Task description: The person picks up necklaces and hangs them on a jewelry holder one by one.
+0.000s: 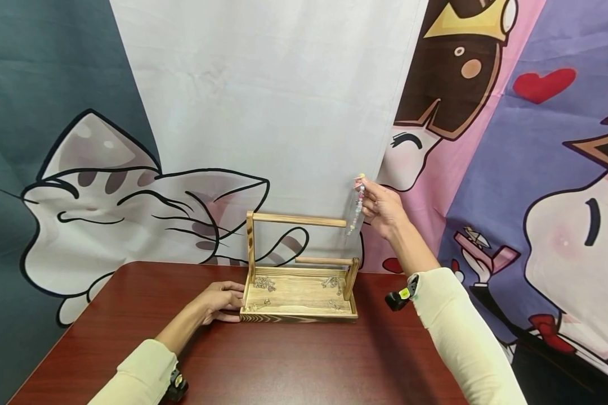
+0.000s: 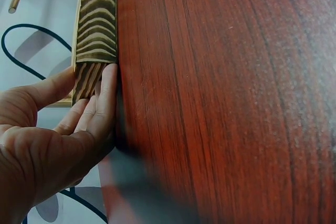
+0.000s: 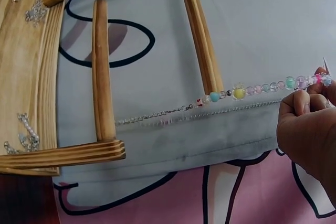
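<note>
A wooden jewelry stand point(image 1: 299, 318) with a shallow tray and two horizontal bars stands on the table. My left hand point(image 1: 222, 302) holds its left end; in the left wrist view the thumb lies at the upper edge and the fingers point(image 2: 107, 95) along the lower side. Raised beside the free end of the upper bar point(image 1: 299, 220), my right hand point(image 1: 382, 207) pinches a necklace point(image 1: 358, 207) of pastel beads with a silver chain. In the right wrist view the beads point(image 3: 262, 88) run past the bar's tip, and the chain point(image 3: 157, 115) trails toward the lower bar point(image 3: 102, 72).
Small silver chains point(image 1: 264, 284) lie in the tray's back left, more chains point(image 1: 330, 282) at its back right, and small pieces near the front. The lower bar's post point(image 1: 352, 279) rises at the tray's right. A printed cloth point(image 1: 284, 112) hangs behind the reddish-brown table point(image 1: 284, 365).
</note>
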`<action>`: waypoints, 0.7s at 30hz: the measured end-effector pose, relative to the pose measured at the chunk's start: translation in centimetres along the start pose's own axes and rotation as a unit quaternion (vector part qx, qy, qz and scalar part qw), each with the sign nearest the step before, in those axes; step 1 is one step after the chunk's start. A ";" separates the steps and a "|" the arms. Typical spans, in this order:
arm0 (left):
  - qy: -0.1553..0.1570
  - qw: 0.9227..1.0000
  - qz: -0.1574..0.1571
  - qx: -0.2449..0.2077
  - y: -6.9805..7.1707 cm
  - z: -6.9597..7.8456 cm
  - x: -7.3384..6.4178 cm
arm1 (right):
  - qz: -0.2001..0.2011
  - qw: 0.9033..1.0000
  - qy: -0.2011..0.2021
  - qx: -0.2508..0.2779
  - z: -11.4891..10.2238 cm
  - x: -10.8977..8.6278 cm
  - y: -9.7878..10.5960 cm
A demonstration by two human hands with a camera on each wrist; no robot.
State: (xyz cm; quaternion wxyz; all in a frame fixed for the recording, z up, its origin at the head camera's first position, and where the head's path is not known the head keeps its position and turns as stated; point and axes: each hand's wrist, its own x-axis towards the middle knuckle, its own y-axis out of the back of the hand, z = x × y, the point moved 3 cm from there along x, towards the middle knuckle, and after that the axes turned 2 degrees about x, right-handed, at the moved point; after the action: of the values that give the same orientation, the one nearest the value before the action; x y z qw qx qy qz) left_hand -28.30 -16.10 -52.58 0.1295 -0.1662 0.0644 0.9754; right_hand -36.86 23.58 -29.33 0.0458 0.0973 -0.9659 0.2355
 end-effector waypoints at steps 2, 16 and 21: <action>0.001 1.000 0.001 -0.001 0.0 0.0 0.0 | 0.003 1.000 -0.002 0.001 0.1 0.1 0.2; -0.001 1.000 0.003 0.000 0.0 -0.2 0.2 | -0.013 1.000 -0.020 0.010 1.8 0.4 0.6; -0.001 1.000 0.005 -0.001 0.0 -0.2 0.2 | -0.009 1.000 -0.026 0.010 2.4 0.3 0.3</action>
State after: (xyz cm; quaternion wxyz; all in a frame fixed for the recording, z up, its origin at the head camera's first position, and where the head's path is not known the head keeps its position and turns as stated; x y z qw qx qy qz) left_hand -28.43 -16.07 -52.83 0.1249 -0.1654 0.0639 0.9762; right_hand -37.34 22.68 -31.53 0.0218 0.1121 -0.9634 0.2424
